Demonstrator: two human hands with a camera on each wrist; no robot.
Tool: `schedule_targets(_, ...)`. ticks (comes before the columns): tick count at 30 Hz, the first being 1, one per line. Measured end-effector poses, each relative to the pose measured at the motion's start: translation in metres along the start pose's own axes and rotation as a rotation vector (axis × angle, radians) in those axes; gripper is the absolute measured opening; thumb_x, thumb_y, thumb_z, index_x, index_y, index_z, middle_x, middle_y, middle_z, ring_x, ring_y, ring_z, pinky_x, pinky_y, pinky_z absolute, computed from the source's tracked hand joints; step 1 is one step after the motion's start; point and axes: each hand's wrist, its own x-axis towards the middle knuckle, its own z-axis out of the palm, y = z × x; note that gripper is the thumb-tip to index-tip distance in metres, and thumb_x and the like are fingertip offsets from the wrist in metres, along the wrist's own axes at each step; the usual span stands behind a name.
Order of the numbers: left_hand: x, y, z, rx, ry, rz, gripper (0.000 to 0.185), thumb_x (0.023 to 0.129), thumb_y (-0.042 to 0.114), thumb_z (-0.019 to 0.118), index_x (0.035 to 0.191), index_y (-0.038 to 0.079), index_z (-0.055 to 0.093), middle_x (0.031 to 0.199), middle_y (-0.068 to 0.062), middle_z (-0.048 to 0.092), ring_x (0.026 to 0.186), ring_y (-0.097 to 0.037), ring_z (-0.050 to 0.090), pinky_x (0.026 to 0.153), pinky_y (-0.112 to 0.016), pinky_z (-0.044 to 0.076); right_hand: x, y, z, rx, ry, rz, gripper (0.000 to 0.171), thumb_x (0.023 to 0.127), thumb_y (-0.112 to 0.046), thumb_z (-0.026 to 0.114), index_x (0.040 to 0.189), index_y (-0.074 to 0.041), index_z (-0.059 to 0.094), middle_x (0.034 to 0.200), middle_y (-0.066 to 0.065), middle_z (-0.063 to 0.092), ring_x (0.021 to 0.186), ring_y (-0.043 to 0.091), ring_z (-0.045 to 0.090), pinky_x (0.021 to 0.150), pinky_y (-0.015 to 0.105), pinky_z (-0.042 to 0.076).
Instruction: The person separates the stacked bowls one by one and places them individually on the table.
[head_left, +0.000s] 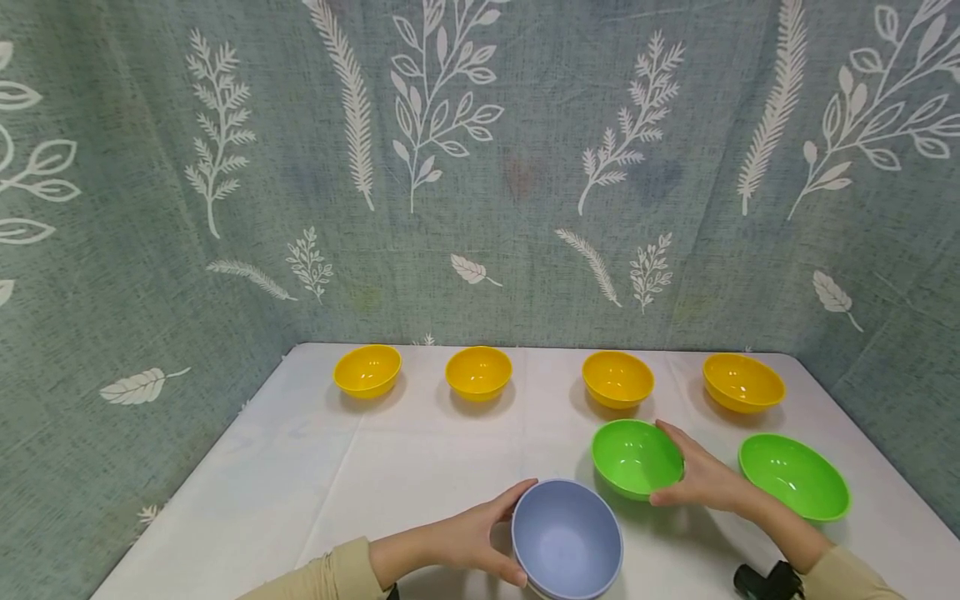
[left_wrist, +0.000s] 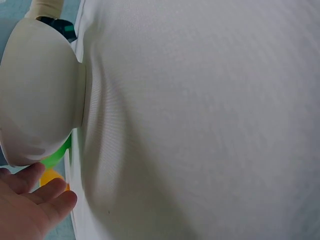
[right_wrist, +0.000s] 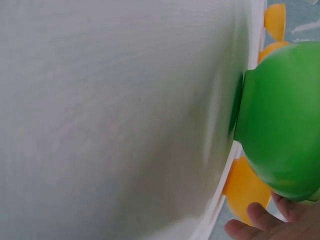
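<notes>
Near the front of the table my left hand (head_left: pixel 474 537) holds a blue bowl (head_left: pixel 567 540) by its left side, thumb near and fingers far. A pale bowl's outside (left_wrist: pixel 40 90) shows below the blue one in the left wrist view; the two look nested. My right hand (head_left: pixel 705 473) grips a green bowl (head_left: pixel 636 458) at its right side, fingers at the far rim and thumb at the near rim. In the right wrist view the foot of this green bowl is at the cloth; whether it touches cannot be told.
A second green bowl (head_left: pixel 795 477) stands right of my right hand. Along the back edge stand several yellow bowls (head_left: pixel 367 372), spaced in a row. White cloth (head_left: pixel 420 450) covers the table, and a patterned grey-green curtain (head_left: pixel 525 275) encloses its back and sides.
</notes>
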Motion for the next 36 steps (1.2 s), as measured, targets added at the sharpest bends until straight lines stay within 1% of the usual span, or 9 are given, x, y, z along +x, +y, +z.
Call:
schedule_targets(7, 0.001, 0.001, 0.001, -0.004, 0.005, 0.007, 0.102, 0.073, 0.038, 0.075, 0.147, 0.012, 0.01, 0.145, 0.002, 0.031, 0.125, -0.009, 0.039, 0.104, -0.041, 0.028, -0.002, 0.001, -0.001, -0.014, -0.026, -0.017, 0.11, 0.058, -0.025, 0.083, 0.136, 0.015, 0.018, 0.136, 0.039, 0.024, 0.122, 0.055, 0.027, 0.095, 0.067, 0.025)
schedule_targets(12, 0.001, 0.002, 0.002, -0.004, 0.021, 0.03, 0.1, 0.074, 0.03, 0.076, 0.147, 0.01, 0.011, 0.146, -0.001, 0.031, 0.124, -0.01, 0.04, 0.105, -0.038, 0.028, 0.001, 0.001, 0.0, -0.02, -0.062, 0.003, 0.111, 0.06, -0.027, 0.083, 0.138, 0.014, 0.015, 0.137, 0.039, 0.022, 0.123, 0.055, 0.025, 0.095, 0.066, 0.024)
schedule_targets(18, 0.001, 0.003, 0.002, -0.015, 0.029, 0.043, 0.101, 0.073, 0.03, 0.076, 0.147, 0.009, 0.011, 0.146, -0.003, 0.03, 0.125, -0.012, 0.039, 0.105, -0.039, 0.027, 0.003, -0.001, 0.001, 0.021, -0.085, 0.041, 0.113, 0.061, -0.026, 0.083, 0.14, 0.012, 0.012, 0.139, 0.039, 0.018, 0.125, 0.055, 0.023, 0.097, 0.066, 0.023)
schedule_targets(23, 0.001, 0.003, 0.003, -0.034, 0.034, 0.064, 0.101, 0.073, 0.026, 0.077, 0.147, 0.008, 0.009, 0.146, -0.005, 0.03, 0.126, -0.012, 0.038, 0.106, -0.035, 0.026, 0.004, -0.001, 0.001, 0.043, -0.097, 0.058, 0.113, 0.062, -0.025, 0.083, 0.141, 0.01, 0.01, 0.14, 0.039, 0.015, 0.125, 0.055, 0.021, 0.097, 0.066, 0.022)
schedule_targets(27, 0.001, 0.004, 0.004, -0.045, 0.043, 0.086, 0.102, 0.073, 0.026, 0.077, 0.147, 0.008, 0.009, 0.149, -0.005, 0.026, 0.126, -0.013, 0.038, 0.107, -0.031, 0.026, 0.002, -0.001, 0.0, 0.032, -0.086, 0.012, 0.114, 0.062, -0.025, 0.083, 0.141, 0.01, 0.008, 0.142, 0.038, 0.012, 0.126, 0.056, 0.017, 0.096, 0.068, 0.02)
schedule_targets(29, 0.001, 0.003, 0.004, -0.05, 0.045, 0.09, 0.103, 0.072, 0.026, 0.077, 0.147, 0.009, 0.009, 0.15, -0.004, 0.024, 0.126, -0.012, 0.038, 0.107, -0.031, 0.026, -0.002, -0.003, 0.0, 0.024, -0.069, -0.035, 0.114, 0.062, -0.024, 0.083, 0.141, 0.01, 0.008, 0.142, 0.037, 0.01, 0.126, 0.056, 0.015, 0.095, 0.07, 0.018)
schedule_targets(33, 0.002, 0.003, 0.005, -0.051, 0.042, 0.094, 0.103, 0.072, 0.028, 0.077, 0.147, 0.01, 0.009, 0.15, -0.003, 0.023, 0.125, -0.011, 0.039, 0.106, -0.03, 0.026, -0.012, -0.015, 0.0, 0.009, -0.021, -0.126, 0.111, 0.064, -0.022, 0.082, 0.144, 0.002, 0.009, 0.144, 0.033, 0.012, 0.127, 0.054, 0.016, 0.091, 0.072, 0.021)
schedule_targets(34, 0.002, 0.003, 0.005, -0.052, 0.041, 0.096, 0.103, 0.072, 0.029, 0.077, 0.147, 0.01, 0.009, 0.15, -0.002, 0.023, 0.125, -0.011, 0.039, 0.106, -0.03, 0.026, -0.014, -0.018, 0.0, 0.017, -0.011, -0.152, 0.11, 0.065, -0.021, 0.082, 0.145, -0.001, 0.01, 0.145, 0.032, 0.013, 0.127, 0.052, 0.017, 0.091, 0.072, 0.021)
schedule_targets(36, 0.002, 0.003, 0.005, -0.055, 0.04, 0.098, 0.104, 0.072, 0.032, 0.077, 0.147, 0.01, 0.009, 0.15, -0.002, 0.023, 0.124, -0.011, 0.039, 0.106, -0.029, 0.026, -0.019, -0.026, 0.001, 0.019, 0.005, -0.199, 0.107, 0.066, -0.021, 0.081, 0.146, -0.006, 0.011, 0.146, 0.029, 0.017, 0.132, 0.038, 0.021, 0.093, 0.068, 0.025)
